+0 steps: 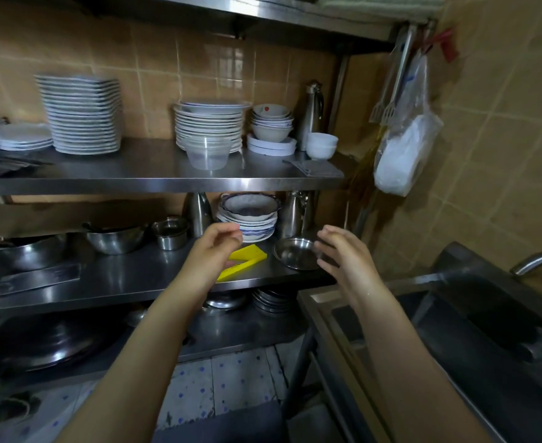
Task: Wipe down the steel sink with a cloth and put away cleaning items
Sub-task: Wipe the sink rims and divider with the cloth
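Both my hands are raised in front of a steel shelf rack and hold nothing. My left hand (213,251) hovers with loosely curled fingers over a yellow plastic piece (247,259) that lies on the middle shelf (129,282). My right hand (343,254) has relaxed fingers next to a small steel dish (295,252) on the same shelf. A folded grey cloth (316,167) lies at the right end of the upper shelf (154,183). The steel sink (474,314) sits at the lower right, with its tap (538,259) above it.
Stacks of white plates (82,115) and bowls (271,124) fill the upper shelf, with a steel flask (311,113). Steel bowls (116,238) and patterned plates (250,215) stand on the middle shelf. Tongs (391,81) and a plastic bag (404,148) hang from the rack's right post.
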